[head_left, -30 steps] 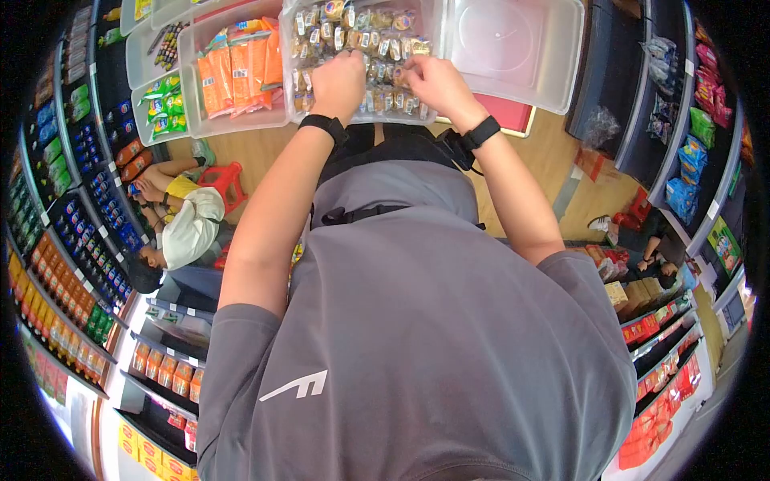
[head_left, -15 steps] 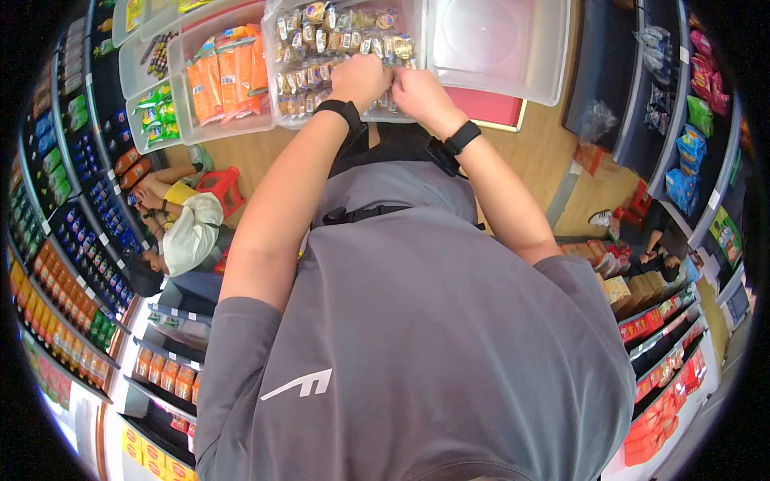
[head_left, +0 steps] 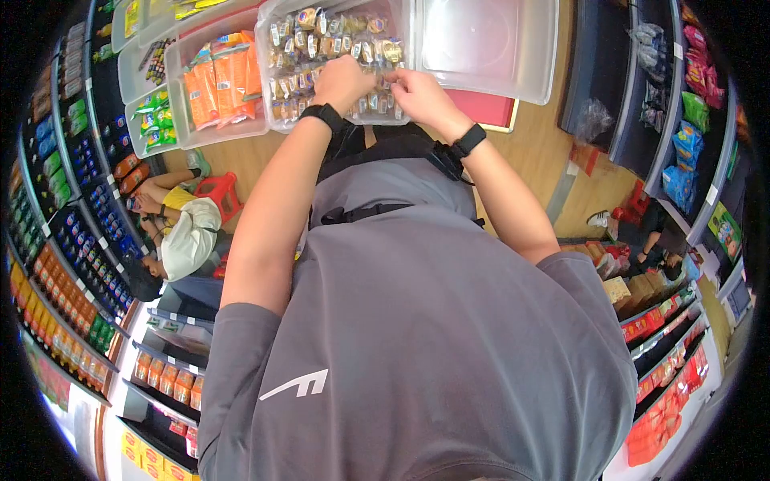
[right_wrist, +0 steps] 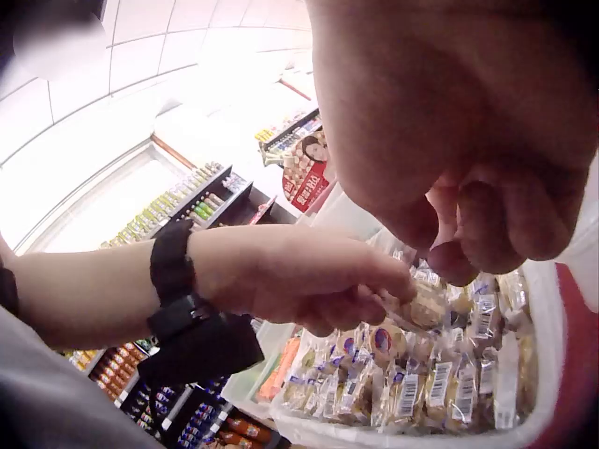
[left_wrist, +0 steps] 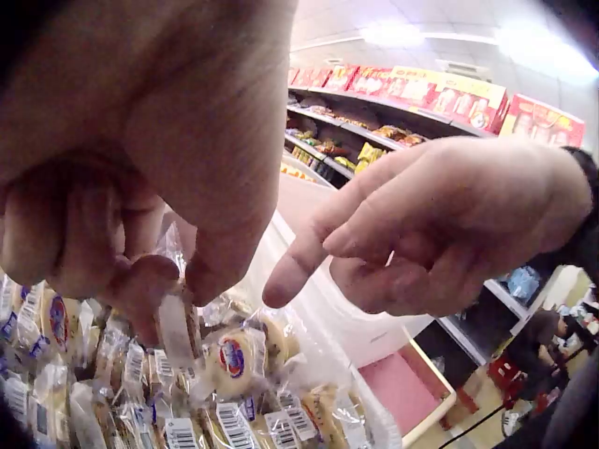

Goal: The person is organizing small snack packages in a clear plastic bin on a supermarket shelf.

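Note:
A white plastic tub [right_wrist: 346,432] holds rows of small round cakes [head_left: 309,44] in clear wrappers with barcode labels. My left hand [head_left: 345,84] is down over the tub. In the left wrist view its thumb and finger pinch a wrapped cake [left_wrist: 175,327] that stands up among the others. The right hand [head_left: 421,96] hovers close beside it at the tub's near right part. Its index finger points towards the left hand, the other fingers are loosely bent, and nothing shows in them.
Left of the tub, a bin holds orange packets [head_left: 228,80], with green packets [head_left: 156,116] beyond. On the right sits a clear plastic bin [head_left: 533,56] over a red panel [head_left: 485,110]. Stocked shelves [head_left: 76,224] line both sides. A seated person [head_left: 188,228] is at the left.
The right hand has come in from the right, towards the left hand. The left hand has stayed over the cakes, shifting slightly. The bins have drifted left in view.

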Demonstrator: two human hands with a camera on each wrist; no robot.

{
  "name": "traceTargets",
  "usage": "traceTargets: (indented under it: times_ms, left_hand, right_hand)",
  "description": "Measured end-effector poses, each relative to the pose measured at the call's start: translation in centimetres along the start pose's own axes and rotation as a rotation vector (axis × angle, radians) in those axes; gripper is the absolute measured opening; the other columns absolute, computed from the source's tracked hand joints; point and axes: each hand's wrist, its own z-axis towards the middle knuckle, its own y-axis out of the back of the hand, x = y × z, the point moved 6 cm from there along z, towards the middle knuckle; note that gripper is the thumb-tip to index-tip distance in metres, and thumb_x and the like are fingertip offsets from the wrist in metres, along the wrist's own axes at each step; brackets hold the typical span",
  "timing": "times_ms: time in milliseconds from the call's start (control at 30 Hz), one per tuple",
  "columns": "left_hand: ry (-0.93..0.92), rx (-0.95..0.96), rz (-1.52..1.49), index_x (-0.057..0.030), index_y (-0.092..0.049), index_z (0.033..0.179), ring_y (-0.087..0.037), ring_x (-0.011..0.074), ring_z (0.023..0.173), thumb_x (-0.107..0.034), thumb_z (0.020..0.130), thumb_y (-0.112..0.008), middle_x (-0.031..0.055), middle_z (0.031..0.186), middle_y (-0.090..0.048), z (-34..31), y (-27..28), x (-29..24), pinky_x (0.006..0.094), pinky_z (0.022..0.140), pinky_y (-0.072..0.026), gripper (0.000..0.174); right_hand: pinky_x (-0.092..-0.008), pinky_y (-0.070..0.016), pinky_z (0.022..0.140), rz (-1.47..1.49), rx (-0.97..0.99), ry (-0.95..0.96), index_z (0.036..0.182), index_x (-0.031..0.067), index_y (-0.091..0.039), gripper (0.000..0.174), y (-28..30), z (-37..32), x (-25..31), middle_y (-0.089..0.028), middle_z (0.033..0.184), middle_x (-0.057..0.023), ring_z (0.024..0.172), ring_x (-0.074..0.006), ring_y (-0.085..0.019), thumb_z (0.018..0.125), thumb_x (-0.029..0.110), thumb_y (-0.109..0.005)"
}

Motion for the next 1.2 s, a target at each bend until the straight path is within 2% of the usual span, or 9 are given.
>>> traceTargets:
  times_ms: [67,167,267,333,467,767,867,1067,1200]
  left_hand:
    - [-0.016,-0.029,0.003,-0.0003,-0.075,0.081,-0.072,0.0396,0.080,-0.040,0.076,-0.068,0.0233,0.075,-0.071,-1.1,1.1,0.0,0.0471,0.077,-0.0567,0.041]
    - [-0.070,-0.095,0.043,0.0002,-0.073,0.078,-0.071,0.0403,0.078,-0.040,0.078,-0.068,0.0235,0.074,-0.070,-3.9,2.7,-0.9,0.0475,0.075,-0.0564,0.041]
    - [-0.238,-0.278,0.052,-0.0013,-0.071,0.088,-0.070,0.0399,0.075,-0.035,0.084,-0.069,0.0218,0.074,-0.069,-7.9,4.9,-2.7,0.0492,0.070,-0.0558,0.034]
    - [-0.317,-0.325,0.137,-0.0051,-0.067,0.095,-0.069,0.0379,0.075,-0.029,0.086,-0.070,0.0186,0.078,-0.070,-9.3,5.0,-3.1,0.0479,0.066,-0.0552,0.025]
    - [-0.450,-0.457,0.098,-0.0072,-0.062,0.095,-0.069,0.0348,0.074,-0.028,0.083,-0.075,0.0134,0.083,-0.069,-12.3,6.0,-4.3,0.0449,0.062,-0.0543,0.028]
    - [-0.652,-0.511,-0.082,-0.0058,-0.066,0.107,-0.067,0.0320,0.087,-0.025,0.087,-0.074,0.0128,0.096,-0.066,-15.3,8.4,-3.6,0.0412,0.071,-0.0536,0.029]
    - [-0.486,-0.593,-0.224,-0.0033,-0.065,0.108,-0.066,0.0322,0.084,-0.022,0.091,-0.069,0.0151,0.096,-0.065,-14.5,8.0,-2.0,0.0401,0.071,-0.0528,0.025]
    - [-0.414,-0.380,-0.349,-0.0011,-0.065,0.108,-0.066,0.0330,0.086,-0.027,0.095,-0.064,0.0165,0.092,-0.066,-12.6,6.9,-0.2,0.0394,0.075,-0.0533,0.029]
    - [-0.339,-0.229,-0.621,0.0006,-0.065,0.109,-0.069,0.0231,0.084,-0.027,0.092,-0.070,0.0140,0.097,-0.070,-11.3,4.6,1.5,0.0353,0.074,-0.0542,0.033]
  right_hand:
    - [-0.0472,-0.0546,0.080,0.020,0.031,-0.017,0.115,-0.0008,-0.069,0.035,0.4,0.0,0.1,-0.071,0.090,-0.0250,0.085,-0.0389,-0.071,0.091,0.020,-0.055]
    - [-0.0400,-0.0550,0.067,0.146,0.117,-0.098,0.109,-0.0019,-0.071,0.035,0.4,0.1,0.1,-0.072,0.083,-0.0177,0.071,-0.0253,-0.070,0.095,0.026,-0.055]
    - [-0.0321,-0.0506,0.054,0.387,0.244,-0.250,0.105,-0.0004,-0.072,0.042,0.0,-0.3,0.9,-0.071,0.080,-0.0096,0.063,-0.0136,-0.064,0.100,0.038,-0.055]
    - [-0.0295,-0.0479,0.050,0.503,0.284,-0.284,0.105,0.0007,-0.071,0.046,0.0,-0.6,2.0,-0.071,0.082,-0.0075,0.062,-0.0123,-0.063,0.101,0.044,-0.054]
    - [-0.0264,-0.0470,0.046,0.583,0.292,-0.242,0.109,0.0009,-0.067,0.049,-0.1,-0.9,3.9,-0.070,0.087,-0.0058,0.062,-0.0123,-0.063,0.102,0.048,-0.054]
    - [-0.0252,-0.0538,0.056,0.459,0.416,-0.107,0.111,0.0029,-0.063,0.034,-0.4,-1.5,4.9,-0.067,0.091,-0.0025,0.071,-0.0110,-0.067,0.103,0.035,-0.055]
    - [-0.0249,-0.0540,0.058,0.435,0.445,-0.093,0.113,0.0027,-0.063,0.033,-0.6,-1.7,5.0,-0.068,0.091,-0.0025,0.072,-0.0108,-0.067,0.104,0.034,-0.055]
    - [-0.0270,-0.0546,0.062,0.409,0.436,-0.015,0.119,0.0013,-0.059,0.032,0.1,-2.2,6.8,-0.070,0.091,-0.0046,0.073,-0.0110,-0.067,0.104,0.030,-0.056]
    - [-0.0273,-0.0540,0.064,0.517,0.364,-0.053,0.123,0.0011,-0.057,0.030,0.1,-1.8,6.6,-0.071,0.093,-0.0064,0.076,-0.0119,-0.068,0.102,0.024,-0.059]
